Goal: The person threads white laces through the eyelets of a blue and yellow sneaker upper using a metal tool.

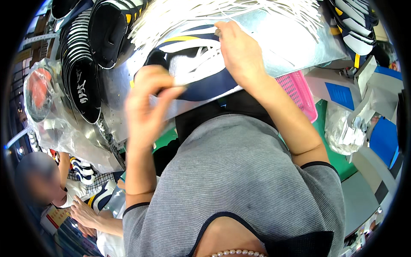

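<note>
- I see my left hand point(147, 100) raised just near the counter's edge, its fingers point(169, 92) pinched shut on a thin white strip point(195, 77) that runs right toward the piece I am working on.
- My right hand point(242, 53) lies farther out, fingers curled down and pressing on the far right edge of a navy shoe upper point(205, 85) with white stripes and a yellow band; whether they grip it or only press, I cannot tell.
- The shoe upper sits on the near part of a shiny metal counter point(295, 43), between my two hands.
- A loose heap of white strips point(222, 10) spreads across the far side of the counter.
- To the far left, stacks of dark striped uppers point(81, 73) lean in rows beside the counter, and a crumpled clear plastic bag point(51, 115) hangs below them.
- A pink plastic basket point(299, 92) pokes out just beneath the counter's right near edge, over a green floor point(338, 160).
- More striped pieces point(355, 25) are stacked at the far right, near grey and blue machine parts point(381, 137).
- At lower left another person's hand point(83, 212) rests by similar striped pieces.
</note>
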A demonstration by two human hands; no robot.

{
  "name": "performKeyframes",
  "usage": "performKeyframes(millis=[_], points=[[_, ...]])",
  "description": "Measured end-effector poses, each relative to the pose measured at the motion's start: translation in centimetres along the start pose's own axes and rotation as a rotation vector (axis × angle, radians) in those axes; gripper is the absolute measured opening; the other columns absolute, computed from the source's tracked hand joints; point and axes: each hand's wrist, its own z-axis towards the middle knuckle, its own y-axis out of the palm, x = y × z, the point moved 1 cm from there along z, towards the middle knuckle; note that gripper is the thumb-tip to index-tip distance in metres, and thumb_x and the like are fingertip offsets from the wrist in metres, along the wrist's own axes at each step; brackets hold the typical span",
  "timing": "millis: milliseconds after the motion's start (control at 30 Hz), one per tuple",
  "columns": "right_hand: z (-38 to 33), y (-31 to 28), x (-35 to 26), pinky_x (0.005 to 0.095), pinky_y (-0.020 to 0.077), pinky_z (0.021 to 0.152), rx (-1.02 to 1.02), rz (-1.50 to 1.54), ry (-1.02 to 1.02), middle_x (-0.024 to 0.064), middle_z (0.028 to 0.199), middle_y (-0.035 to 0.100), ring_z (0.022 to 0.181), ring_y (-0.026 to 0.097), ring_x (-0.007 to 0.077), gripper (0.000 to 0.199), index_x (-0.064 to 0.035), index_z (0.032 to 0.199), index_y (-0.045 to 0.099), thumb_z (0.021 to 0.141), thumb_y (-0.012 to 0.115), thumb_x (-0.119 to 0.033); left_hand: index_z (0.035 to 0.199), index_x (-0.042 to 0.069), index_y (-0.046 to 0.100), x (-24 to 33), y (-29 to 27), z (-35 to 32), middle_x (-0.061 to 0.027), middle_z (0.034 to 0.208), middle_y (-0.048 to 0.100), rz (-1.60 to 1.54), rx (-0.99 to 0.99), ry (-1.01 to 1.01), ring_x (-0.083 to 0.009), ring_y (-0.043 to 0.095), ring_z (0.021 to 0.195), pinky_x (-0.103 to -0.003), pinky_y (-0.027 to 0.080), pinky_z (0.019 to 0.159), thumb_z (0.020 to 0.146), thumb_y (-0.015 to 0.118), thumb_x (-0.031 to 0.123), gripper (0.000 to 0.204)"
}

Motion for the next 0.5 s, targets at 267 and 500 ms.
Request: performKeyframes(millis=[267, 500], points=[[0.7, -11.4, 5.9, 0.0221, 0.0484, 0.084, 0.532, 0.361, 0.154, 0.0086, 0.107, 0.067, 0.099, 0.062, 0.0105, 0.031, 0.0016, 0.126, 0.058, 0.098, 0.064, -0.012, 0.086, 0.002, 0.065, -2.6, 5.1, 1.5, -0.0102, 0.097, 0.066, 0.152, 0.093, 0.125, -0.0295, 0.064, 0.091, -0.036, 0.051, 0.080, 0.078, 0.077, 0.003, 0.015], [-4.7, -9.4, -3.1, 0.0269, 0.0496, 0.070, -0.091, 0.630, 0.405, 0.0078, 0.090, 0.068, 0.078, 0.064, 0.0140, 0.022, -0.0028, 0.121, 0.058, 0.099, 0.058, -0.009, 0.093, 0.001, 0.064, -2.4, 5.4, 2.1, -0.0143, 0.092, 0.070, 0.242, 0.114, 0.054, -0.0317, 0.069, 0.083, -0.036, 0.053, 0.073, 0.083, 0.078, 0.015, 0.022]])
